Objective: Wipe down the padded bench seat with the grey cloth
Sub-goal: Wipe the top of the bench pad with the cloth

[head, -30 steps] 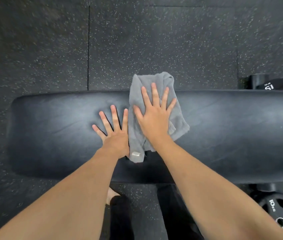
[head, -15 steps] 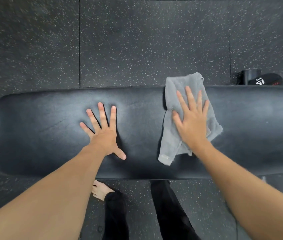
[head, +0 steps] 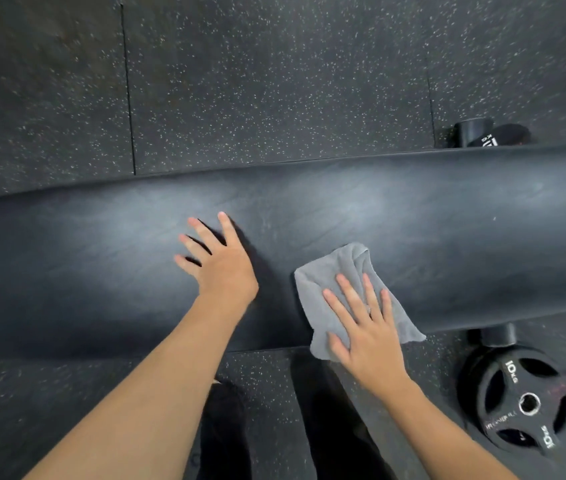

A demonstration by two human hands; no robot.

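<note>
The black padded bench seat (head: 413, 220) runs across the view from left to right. A crumpled grey cloth (head: 340, 268) lies on its near edge and partly hangs over it. My right hand (head: 366, 327) presses flat on the cloth with fingers spread. My left hand (head: 221, 261) rests flat on the bare seat, fingers apart, a short way left of the cloth and not touching it.
A black 10 kg weight plate (head: 516, 403) lies on the speckled rubber floor (head: 274, 81) below the bench at right. A dark dumbbell (head: 489, 135) sits beyond the bench's far edge at upper right. My dark-trousered legs (head: 330, 427) stand close to the near edge.
My right hand has dragged the cloth from the seat's far edge, first rightward and then back to the near edge. My left hand stayed planted on the seat.
</note>
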